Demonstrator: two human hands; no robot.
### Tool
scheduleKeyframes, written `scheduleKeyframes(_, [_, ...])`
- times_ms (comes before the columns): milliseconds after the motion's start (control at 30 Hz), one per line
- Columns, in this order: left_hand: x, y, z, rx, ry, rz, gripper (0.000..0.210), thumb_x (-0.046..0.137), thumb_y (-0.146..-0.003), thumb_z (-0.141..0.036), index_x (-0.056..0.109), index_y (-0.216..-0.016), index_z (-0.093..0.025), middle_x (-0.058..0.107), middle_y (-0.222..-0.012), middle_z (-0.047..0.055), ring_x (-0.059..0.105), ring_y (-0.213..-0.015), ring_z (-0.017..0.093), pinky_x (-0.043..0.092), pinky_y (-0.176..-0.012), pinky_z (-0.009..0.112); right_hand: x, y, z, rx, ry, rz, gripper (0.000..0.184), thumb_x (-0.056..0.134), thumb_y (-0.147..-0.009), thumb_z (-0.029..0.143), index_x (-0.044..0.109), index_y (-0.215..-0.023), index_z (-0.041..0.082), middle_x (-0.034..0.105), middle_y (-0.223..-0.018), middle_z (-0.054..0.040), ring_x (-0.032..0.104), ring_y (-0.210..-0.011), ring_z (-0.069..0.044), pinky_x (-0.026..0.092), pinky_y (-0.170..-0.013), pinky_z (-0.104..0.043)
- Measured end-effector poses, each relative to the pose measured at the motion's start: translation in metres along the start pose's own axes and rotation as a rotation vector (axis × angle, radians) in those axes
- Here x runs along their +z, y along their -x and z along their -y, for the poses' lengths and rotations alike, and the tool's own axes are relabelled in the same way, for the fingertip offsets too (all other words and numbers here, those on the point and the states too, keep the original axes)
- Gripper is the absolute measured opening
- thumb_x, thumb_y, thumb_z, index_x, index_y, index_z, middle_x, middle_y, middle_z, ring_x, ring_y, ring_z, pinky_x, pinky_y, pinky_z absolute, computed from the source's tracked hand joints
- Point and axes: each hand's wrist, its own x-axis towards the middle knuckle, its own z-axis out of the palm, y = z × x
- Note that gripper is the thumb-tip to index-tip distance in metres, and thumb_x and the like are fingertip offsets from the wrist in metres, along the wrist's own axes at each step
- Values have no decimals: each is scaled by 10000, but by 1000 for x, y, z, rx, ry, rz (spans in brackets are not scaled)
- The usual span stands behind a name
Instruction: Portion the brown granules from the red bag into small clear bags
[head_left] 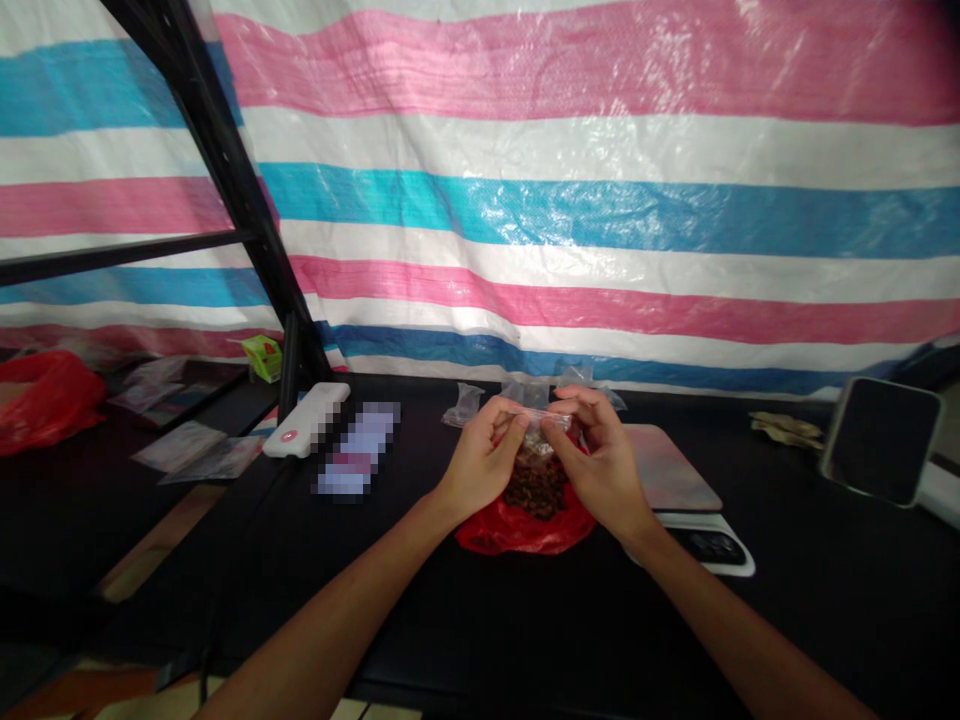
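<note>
Both my hands are pinched on the top edge of a small clear zip bag (535, 436), one at each side. My left hand (481, 456) grips its left corner between thumb and fingers, and my right hand (601, 462) grips the right. Just beneath lies a pile of dark brown, dried-looking bits (535, 492); whether some are inside the clear bag I cannot tell. They rest in an opened red plastic bag (517, 537) on the black table (480, 620). Close to my right wrist is a white kitchen scale (733, 552) with a shiny metal plate (671, 468).
Small clear bags (466, 402) lie behind my hands. To the left are a phone (358, 450), a white power-bank-like device (309, 418), clear packets (196, 450), a green box (262, 356) and another red bag (52, 400). A dark-screened device (883, 440) stands right, near a crumpled brownish piece (786, 429).
</note>
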Motion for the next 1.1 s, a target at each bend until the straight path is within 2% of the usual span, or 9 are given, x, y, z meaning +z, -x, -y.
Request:
scheduleKeyframes(200, [-1,-1,-1,36,-28,-27,263,577,-1020,-456,571,-1007,-193,644,-907,19,629,-858,154,485,-790,266,1,0,0,-10,13,-10,318,720,-941,366,570,-1210,286,670,-905,-2,593,-772,-183,481,-755,-346])
scheduleKeyframes(367, [0,0,-2,24,-44,-16,283,580,-1010,-481,583,-1015,-198,663,-905,29,648,-857,171,500,-785,281,0,0,-1,-9,15,-10,315,713,-943,349,566,-1215,289,664,-919,-4,565,-753,-175,468,-734,-339])
scheduleKeyframes(533, [0,0,-5,37,-50,-25,266,651,-974,-451,612,-1019,-192,715,-971,56,688,-947,198,519,-870,311,-1,0,0,-30,18,-31,316,717,-937,336,552,-1204,295,652,-944,-1,571,-784,-174,467,-738,-331])
scheduleKeyframes(667, [-2,-6,-4,-6,48,-44,299,738,-904,-458,639,-960,-182,729,-906,44,701,-892,190,535,-829,308,-3,0,0,-46,41,-12,313,692,-958,328,554,-1236,290,645,-968,-12,560,-804,-179,459,-765,-342])
scheduleKeyframes(867, [-4,-9,-2,-59,91,-64,351,787,-845,-490,653,-919,-174,737,-875,36,706,-866,188,539,-829,318,-3,0,-2,-16,53,1,356,695,-954,343,543,-1272,295,639,-950,-10,522,-745,-176,450,-707,-339])
scheduleKeyframes(1100, [-4,-8,-7,-86,60,-47,309,804,-835,-450,688,-895,-171,747,-843,31,704,-815,180,546,-796,314,-2,-3,1,-87,75,-42,231,689,-950,313,525,-1109,280,612,-932,-4,544,-784,-180,432,-726,-332])
